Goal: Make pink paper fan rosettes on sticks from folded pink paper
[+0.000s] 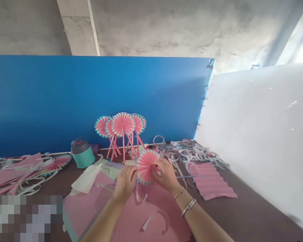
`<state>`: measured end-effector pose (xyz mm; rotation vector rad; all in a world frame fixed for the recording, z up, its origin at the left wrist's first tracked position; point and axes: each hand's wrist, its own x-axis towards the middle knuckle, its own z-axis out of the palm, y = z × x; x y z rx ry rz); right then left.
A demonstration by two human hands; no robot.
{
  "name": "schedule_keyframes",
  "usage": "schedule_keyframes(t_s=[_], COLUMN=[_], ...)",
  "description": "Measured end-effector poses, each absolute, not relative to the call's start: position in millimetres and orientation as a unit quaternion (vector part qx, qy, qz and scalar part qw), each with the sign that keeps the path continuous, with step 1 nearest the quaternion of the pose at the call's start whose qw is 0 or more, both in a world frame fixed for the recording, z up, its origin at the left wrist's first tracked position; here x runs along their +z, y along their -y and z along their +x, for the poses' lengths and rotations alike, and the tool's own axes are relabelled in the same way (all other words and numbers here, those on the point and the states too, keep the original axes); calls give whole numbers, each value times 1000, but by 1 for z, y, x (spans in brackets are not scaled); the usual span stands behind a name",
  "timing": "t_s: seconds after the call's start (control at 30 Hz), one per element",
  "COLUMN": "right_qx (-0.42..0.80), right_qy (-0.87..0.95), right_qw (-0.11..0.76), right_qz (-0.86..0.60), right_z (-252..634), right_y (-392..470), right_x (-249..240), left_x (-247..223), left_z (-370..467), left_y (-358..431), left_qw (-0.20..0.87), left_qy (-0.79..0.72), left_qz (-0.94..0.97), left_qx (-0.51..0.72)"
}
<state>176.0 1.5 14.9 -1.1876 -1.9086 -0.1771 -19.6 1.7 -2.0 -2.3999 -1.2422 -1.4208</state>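
A round pleated pink paper fan (146,164) with a pale edge is held up in front of me over the table. My left hand (126,181) pinches its left rim. Fingers of my right hand (165,173) are closed on the fan near its centre and right side; a bracelet and a metal bangle sit on that wrist. Below both hands lie pink paper sheets (136,215). On them rests a curled white paper strip (156,218). Behind the held fan, several finished-looking pink fans (123,124) stand on crossed pink legs against the blue panel.
A teal container with a dark lid (82,153) stands left of the standing fans. Tangled paper strips (189,149) heap at the back right. A wavy pink sheet (212,181) lies at right. More strips and pink paper (17,171) cover the left. Blue (65,101) and white (262,134) panels border the table.
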Motion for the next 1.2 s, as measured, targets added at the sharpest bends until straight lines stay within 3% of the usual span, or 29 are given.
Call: schedule_keyframes(t_s=[0.43, 0.83, 1.0, 1.2], right_qx=[-164, -140, -92, -52], right_qy=[769, 787, 771, 755], right_qw=[398, 389, 427, 452], right_qz=[-473, -457, -464, -472], right_z=[174, 175, 172, 170], right_y=[-3, -3, 1, 3], right_x=[13, 14, 16, 15], left_x=[1, 0, 1, 5], left_z=[-17, -17, -14, -11], left_y=[1, 2, 3, 8], left_qw=[52, 7, -27, 3], left_qy=[407, 423, 415, 394], left_qz=[-780, -768, -759, -764], left_qx=[-473, -481, -501, -510])
